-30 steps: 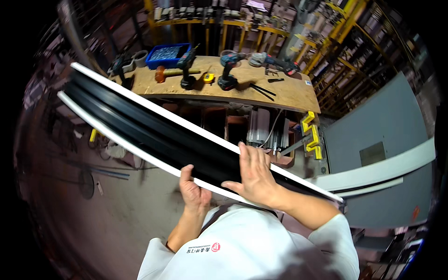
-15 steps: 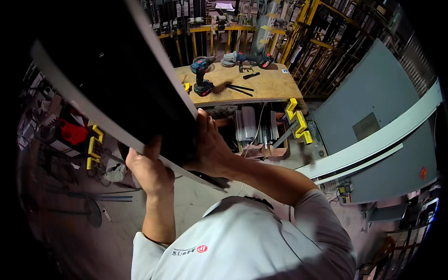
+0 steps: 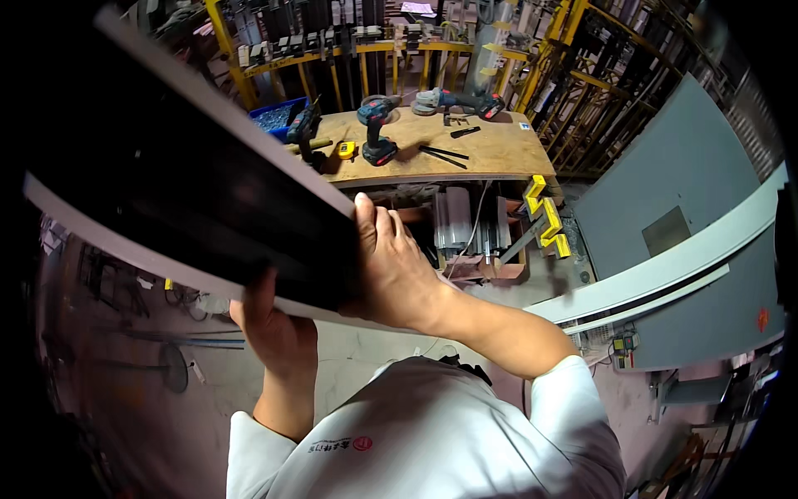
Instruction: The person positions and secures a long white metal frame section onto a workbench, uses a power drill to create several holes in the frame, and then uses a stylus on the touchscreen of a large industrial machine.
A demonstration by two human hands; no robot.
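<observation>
White-edged and black, a long channel profile (image 3: pixel 208 187) slants up leftward, partly hiding the wooden workbench (image 3: pixel 503 155). The left hand (image 3: pixel 281 333) grips the profile's near edge, thumb inside; the right hand (image 3: pixel 403 274) clasps the far edge, its thumb hidden.

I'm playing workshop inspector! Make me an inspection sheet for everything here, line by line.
Surface: wooden workbench, tools lying on it.
Job's things: long black piece with pale edges, held at a slant.
Clutter: yellow tape measure, upright cordless drill, grinder-like tool and thin black strips on the bench.
Hands: left hand grips the lower edge, thumb showing; right hand lies across the near end, fingertips at the upper edge.
Cables: one thin pale cord hanging below the bench.
Surroundings: yellow racks behind, large grey panel at right.
</observation>
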